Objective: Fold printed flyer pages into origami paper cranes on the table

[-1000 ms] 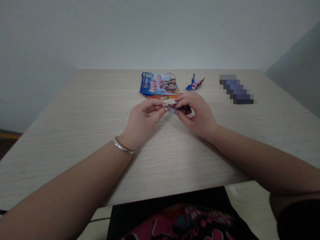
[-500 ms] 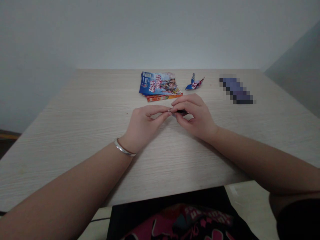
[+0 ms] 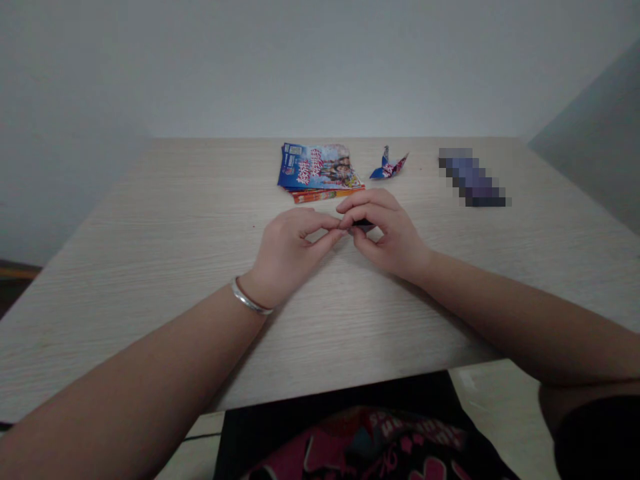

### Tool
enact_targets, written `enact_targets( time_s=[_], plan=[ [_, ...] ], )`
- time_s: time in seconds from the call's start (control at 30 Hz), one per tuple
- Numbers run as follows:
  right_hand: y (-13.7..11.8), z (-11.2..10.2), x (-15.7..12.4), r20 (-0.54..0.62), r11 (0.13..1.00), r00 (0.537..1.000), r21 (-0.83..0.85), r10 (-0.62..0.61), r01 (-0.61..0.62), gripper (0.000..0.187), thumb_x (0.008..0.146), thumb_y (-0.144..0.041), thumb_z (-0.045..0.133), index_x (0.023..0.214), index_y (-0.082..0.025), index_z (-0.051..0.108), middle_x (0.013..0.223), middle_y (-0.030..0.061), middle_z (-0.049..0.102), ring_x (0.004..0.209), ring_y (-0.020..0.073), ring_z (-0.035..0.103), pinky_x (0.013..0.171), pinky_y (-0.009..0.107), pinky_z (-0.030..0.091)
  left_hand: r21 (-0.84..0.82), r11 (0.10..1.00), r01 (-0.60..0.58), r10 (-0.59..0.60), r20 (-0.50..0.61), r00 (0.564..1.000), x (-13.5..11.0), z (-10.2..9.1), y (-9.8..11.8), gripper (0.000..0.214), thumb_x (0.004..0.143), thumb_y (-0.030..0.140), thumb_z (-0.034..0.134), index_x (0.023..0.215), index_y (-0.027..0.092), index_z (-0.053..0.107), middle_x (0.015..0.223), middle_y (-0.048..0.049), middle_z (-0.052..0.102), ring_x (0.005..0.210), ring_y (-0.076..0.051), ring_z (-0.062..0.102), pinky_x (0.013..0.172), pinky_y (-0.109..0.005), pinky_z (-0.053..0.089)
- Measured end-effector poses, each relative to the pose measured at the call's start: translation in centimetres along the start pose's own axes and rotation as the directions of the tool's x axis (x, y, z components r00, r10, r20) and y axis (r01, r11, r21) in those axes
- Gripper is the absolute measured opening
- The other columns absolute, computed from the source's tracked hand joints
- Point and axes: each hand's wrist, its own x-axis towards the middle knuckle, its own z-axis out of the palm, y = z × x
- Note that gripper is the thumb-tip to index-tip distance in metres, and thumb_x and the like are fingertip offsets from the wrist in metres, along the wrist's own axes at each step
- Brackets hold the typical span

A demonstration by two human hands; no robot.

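Both my hands meet over the middle of the table, fingertips almost touching. Between them is a small dark folded piece of paper (image 3: 363, 225), mostly covered by fingers. My left hand (image 3: 295, 239), with a silver bangle at the wrist, pinches its left end between thumb and forefinger. My right hand (image 3: 387, 227) is closed around the other end, thumb below and fingers above. Just beyond the hands lies a stack of printed leaflets (image 3: 320, 167), blue on top with orange edges below. To its right stands a folded paper crane (image 3: 389, 168) in blue and red.
A pixelated dark flat object (image 3: 473, 179) lies at the back right of the pale wood-grain table (image 3: 165, 267). The wall (image 3: 320, 73) rises behind the table's far edge. My lap, in dark printed clothing (image 3: 380, 447), is below the near edge.
My left fingers have shifted slightly along the folded paper, the wrist bending a little. Less of the paper shows between the fingers. The leaflets and crane stay put.
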Motion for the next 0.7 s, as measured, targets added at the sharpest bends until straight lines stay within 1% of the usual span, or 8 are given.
enact_targets(
  time_s=[0.07, 0.13, 0.23, 0.37, 0.5, 0.7],
  plan=[
    [-0.01, -0.03, 0.02, 0.009, 1.0, 1.0, -0.011, -0.002, 0.002, 0.026, 0.086, -0.009, 0.055, 0.097, -0.028, 0.068, 0.11, 0.0037, 0.075, 0.107, 0.0215, 0.069, 0.093, 0.042, 0.056, -0.006, 1.0, -0.017, 0.017, -0.007, 1.0, 0.0, 0.08, -0.1, 0.012, 0.093, 0.03, 0.07, 0.093, 0.025, 0.081, 0.095, -0.0014, 0.083, 0.086, -0.018, 0.075, 0.084, -0.031, 0.056],
    [-0.08, -0.11, 0.08, 0.0, 0.999, 1.0, -0.04, -0.031, 0.031, 0.026, 0.087, -0.008, 0.054, 0.097, -0.028, 0.068, 0.109, 0.0028, 0.075, 0.106, 0.0208, 0.069, 0.091, 0.04, 0.055, -0.009, 1.0, -0.028, 0.027, -0.009, 1.0, -0.01, 0.14, -0.2, 0.012, 0.093, 0.03, 0.07, 0.093, 0.024, 0.081, 0.094, -0.0018, 0.082, 0.085, -0.018, 0.074, 0.082, -0.031, 0.055],
    [-0.27, -0.24, 0.14, -0.027, 0.989, 0.996, -0.122, -0.09, 0.086, 0.021, 0.089, -0.011, 0.058, 0.095, -0.028, 0.068, 0.106, 0.0009, 0.076, 0.103, 0.0201, 0.069, 0.093, 0.04, 0.052, -0.004, 0.999, -0.043, 0.043, 0.001, 0.999, -0.02, 0.13, -0.27, 0.012, 0.093, 0.028, 0.069, 0.093, 0.023, 0.081, 0.092, -0.0019, 0.082, 0.084, -0.018, 0.073, 0.08, -0.031, 0.053],
    [-0.42, -0.24, 0.01, -0.025, 0.978, 0.999, -0.205, -0.046, 0.04, 0.015, 0.088, -0.014, 0.063, 0.09, -0.029, 0.065, 0.103, -0.0015, 0.076, 0.101, 0.0209, 0.068, 0.094, 0.042, 0.047, 0.047, 0.996, -0.072, 0.07, 0.033, 0.997, 0.06, -0.1, -0.27, 0.014, 0.094, 0.03, 0.068, 0.094, 0.025, 0.081, 0.091, -0.0018, 0.081, 0.083, -0.019, 0.072, 0.08, -0.033, 0.052],
    [-0.23, -0.17, -0.19, -0.041, 0.977, 0.999, -0.213, -0.027, 0.018, 0.013, 0.085, -0.016, 0.067, 0.086, -0.028, 0.063, 0.105, -0.0008, 0.076, 0.101, 0.0222, 0.067, 0.093, 0.042, 0.045, 0.095, 0.984, -0.148, 0.143, 0.059, 0.988, 0.19, -0.33, -0.36, 0.014, 0.095, 0.029, 0.067, 0.094, 0.025, 0.081, 0.087, -0.0013, 0.081, 0.079, -0.019, 0.07, 0.078, -0.034, 0.051],
    [0.06, -0.21, -0.15, -0.033, 0.98, 0.994, -0.175, -0.104, 0.096, 0.015, 0.084, -0.011, 0.066, 0.086, -0.026, 0.062, 0.097, -0.0003, 0.076, 0.094, 0.0199, 0.068, 0.09, 0.039, 0.046, 0.17, 0.962, -0.212, 0.201, 0.084, 0.976, 0.28, -0.27, -0.78, 0.017, 0.097, 0.032, 0.065, 0.092, 0.023, 0.079, 0.082, -0.0021, 0.078, 0.076, -0.019, 0.068, 0.075, -0.033, 0.05]
  ],
)
